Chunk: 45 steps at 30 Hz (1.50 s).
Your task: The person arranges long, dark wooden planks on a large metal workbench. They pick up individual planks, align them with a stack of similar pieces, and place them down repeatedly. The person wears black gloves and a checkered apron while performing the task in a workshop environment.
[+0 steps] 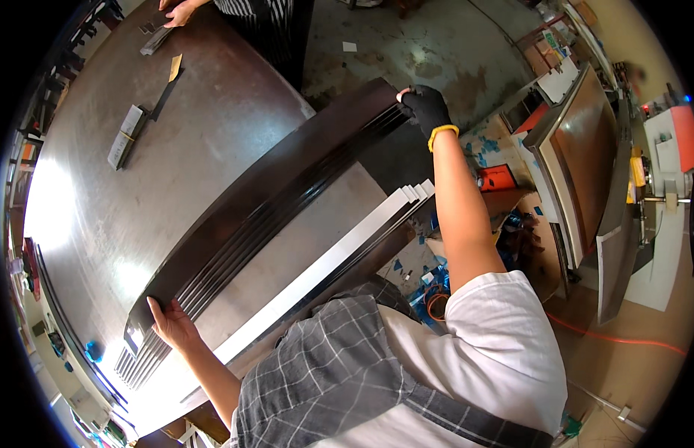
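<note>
A long, dark, glossy flat strip (268,175) stretches diagonally across the work table. My left hand (175,325), bare, grips its near-left end, thumb on top; the fingers are partly hidden at the edge. At the far-right end my right hand (426,112), in a black fingerless glove with a yellow band at the wrist, closes on the strip. Several similar dark strips (231,270) lie just below it, edges stepped like a fan. Closer to my body lies a stack of white strips (324,257), its right ends staggered.
On the brown table (212,104) sit a banded bundle of short pieces (126,138) and a yellow tag (176,67). Another person's hand (181,13) touches small grey pieces at the far left. Leaning boards (582,160) and an orange cord (615,340) are at the right.
</note>
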Each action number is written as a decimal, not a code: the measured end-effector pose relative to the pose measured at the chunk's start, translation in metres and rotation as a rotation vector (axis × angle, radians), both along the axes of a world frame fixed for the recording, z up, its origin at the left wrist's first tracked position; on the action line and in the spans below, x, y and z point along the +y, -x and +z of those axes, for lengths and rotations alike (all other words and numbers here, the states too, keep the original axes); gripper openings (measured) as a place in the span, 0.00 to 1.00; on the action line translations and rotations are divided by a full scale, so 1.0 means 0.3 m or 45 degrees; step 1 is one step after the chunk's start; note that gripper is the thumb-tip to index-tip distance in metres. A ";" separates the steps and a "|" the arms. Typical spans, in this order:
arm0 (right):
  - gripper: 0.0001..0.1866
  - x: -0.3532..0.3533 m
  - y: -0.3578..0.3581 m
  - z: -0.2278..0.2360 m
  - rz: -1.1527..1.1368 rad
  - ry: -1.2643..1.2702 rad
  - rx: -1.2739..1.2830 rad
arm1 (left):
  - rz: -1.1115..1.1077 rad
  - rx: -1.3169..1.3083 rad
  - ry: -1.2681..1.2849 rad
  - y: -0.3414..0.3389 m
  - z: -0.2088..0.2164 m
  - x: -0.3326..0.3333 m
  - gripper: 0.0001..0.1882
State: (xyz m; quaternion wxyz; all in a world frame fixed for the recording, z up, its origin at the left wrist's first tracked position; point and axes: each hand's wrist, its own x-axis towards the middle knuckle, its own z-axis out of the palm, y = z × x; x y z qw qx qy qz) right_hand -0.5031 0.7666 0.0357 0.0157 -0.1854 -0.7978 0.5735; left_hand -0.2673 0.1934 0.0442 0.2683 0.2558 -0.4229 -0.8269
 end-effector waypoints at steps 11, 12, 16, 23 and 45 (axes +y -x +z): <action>0.15 0.071 0.151 -0.113 0.069 -0.788 -0.101 | 0.029 -0.001 -0.005 0.072 0.035 0.152 0.05; 0.15 0.065 0.143 -0.114 0.078 -0.846 -0.091 | 0.025 -0.004 0.000 0.068 0.038 0.152 0.05; 0.15 0.086 0.144 -0.148 0.083 -0.820 -0.066 | 0.018 -0.012 0.012 0.077 0.025 0.152 0.05; 0.16 0.089 0.143 -0.135 0.133 -0.892 -0.089 | 0.027 -0.051 0.020 0.076 0.008 0.152 0.06; 0.20 0.334 0.232 -0.310 0.093 0.289 -0.364 | 0.166 -0.884 0.173 -0.324 -0.013 -0.633 0.08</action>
